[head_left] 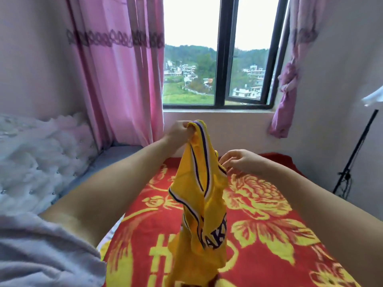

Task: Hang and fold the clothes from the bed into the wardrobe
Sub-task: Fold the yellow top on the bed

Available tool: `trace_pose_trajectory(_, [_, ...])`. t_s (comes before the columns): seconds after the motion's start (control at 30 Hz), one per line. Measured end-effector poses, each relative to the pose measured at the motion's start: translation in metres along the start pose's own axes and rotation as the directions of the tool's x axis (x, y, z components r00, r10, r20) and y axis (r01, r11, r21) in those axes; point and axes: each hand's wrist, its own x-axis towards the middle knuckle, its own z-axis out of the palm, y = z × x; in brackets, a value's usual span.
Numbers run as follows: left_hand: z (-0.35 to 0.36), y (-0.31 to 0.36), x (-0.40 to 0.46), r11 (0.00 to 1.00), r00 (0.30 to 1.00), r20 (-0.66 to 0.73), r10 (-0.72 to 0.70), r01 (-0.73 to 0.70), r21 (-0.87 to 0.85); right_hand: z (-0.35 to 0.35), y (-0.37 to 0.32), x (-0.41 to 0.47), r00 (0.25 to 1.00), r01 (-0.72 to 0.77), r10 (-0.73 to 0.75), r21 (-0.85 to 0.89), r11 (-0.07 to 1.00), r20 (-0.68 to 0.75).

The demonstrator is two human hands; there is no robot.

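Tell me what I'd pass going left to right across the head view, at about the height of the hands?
White tufted headboard → left pink curtain → left hand pinching the yellow jersey → right hand → knotted pink curtain → black stand.

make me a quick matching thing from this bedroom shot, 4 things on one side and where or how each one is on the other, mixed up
Things:
1. yellow jersey
2. right hand
3. red blanket
4. pink curtain

States:
a. spread over the bed
b. hanging left of the window
c. held up by a strap in the left hand
d. fingers loosely open beside the jersey

Pairs: 1-c, 2-d, 3-a, 4-b
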Motion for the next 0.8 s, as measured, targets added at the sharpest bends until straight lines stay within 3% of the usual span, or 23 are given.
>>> trace_pose_trajectory(0.03, [0.002,0.004,0.001,1.0,0.999,0.042,0.015,-0.016,0.024,0.0,-0.003,0.0,0.996,0.003,-0.01,-0.072,0.997,-0.091])
trace_pose_trajectory(0.1, [0.005,0.011,0.002,0.99,0.996,0.08,0.041,-0.051,0.131,0.002,-0.013,-0.001,0.975,0.085,-0.083,0.0,0.996,-0.206])
trace_pose_trajectory(0.17, [0.007,0.017,0.002,0.961,0.992,0.108,0.065,-0.091,0.261,0.004,-0.029,-0.004,0.964,0.185,-0.168,0.072,0.98,-0.204])
trace_pose_trajectory(0.27, [0.011,0.025,0.0,0.913,0.985,0.156,0.078,-0.133,0.385,0.014,-0.054,0.003,0.961,0.219,-0.237,-0.136,0.966,-0.141])
trace_pose_trajectory(0.37, [0.011,0.023,0.002,0.852,0.987,0.133,0.093,-0.148,0.503,0.021,-0.065,0.015,0.901,0.186,-0.304,-0.357,0.915,-0.309])
trace_pose_trajectory(0.5, [-0.007,0.0,0.001,0.721,1.0,-0.01,-0.007,0.012,0.692,0.007,-0.067,0.025,0.824,0.058,-0.409,-0.661,0.748,-0.391])
trace_pose_trajectory(0.57, [-0.022,-0.017,-0.001,0.723,0.994,-0.082,-0.078,0.113,0.682,-0.012,-0.063,0.031,0.833,-0.037,-0.371,-0.711,0.702,-0.41])
trace_pose_trajectory(0.67, [-0.048,-0.035,-0.004,0.795,0.975,-0.116,-0.189,0.221,0.565,-0.046,-0.051,0.032,0.887,-0.222,-0.151,-0.69,0.689,-0.436])
trace_pose_trajectory(0.8, [-0.075,-0.031,-0.004,0.903,0.976,-0.068,-0.207,0.217,0.371,-0.069,-0.036,0.028,0.917,-0.279,0.0,-0.639,0.717,-0.4])
